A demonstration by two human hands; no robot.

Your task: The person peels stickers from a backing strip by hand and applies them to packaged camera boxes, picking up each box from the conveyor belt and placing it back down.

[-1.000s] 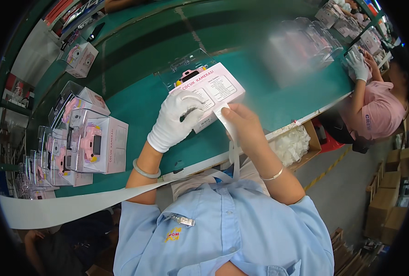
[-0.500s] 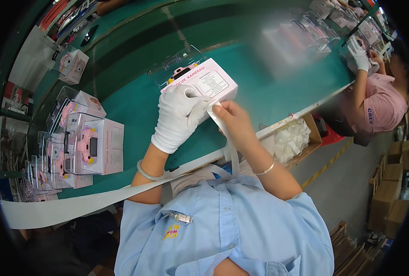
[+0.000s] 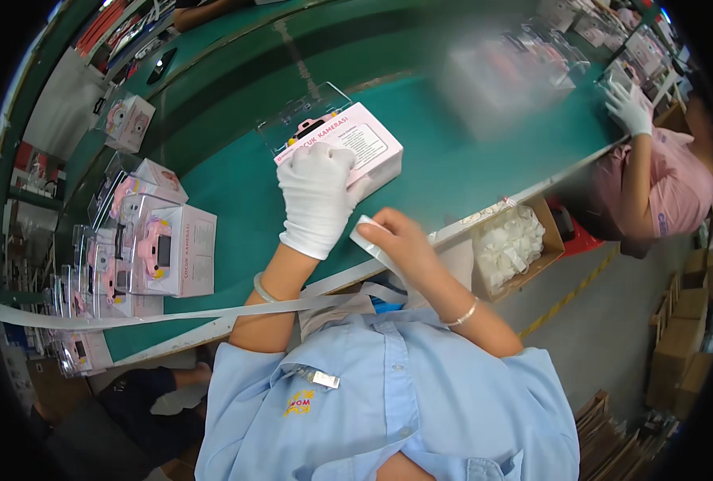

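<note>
One pale pink box (image 3: 364, 148) shows pink lettering (image 3: 332, 126) and a clear cover (image 3: 296, 115).

Pale pink box (image 3: 379, 158) near white strip (image 3: 375, 245)

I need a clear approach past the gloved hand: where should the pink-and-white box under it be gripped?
The box is probably best gripped by its right end, coming from the right. Flat carton faces lie exposed there, while the gloved left hand covers the near left part and clear plastic juts out on the far side.
</note>
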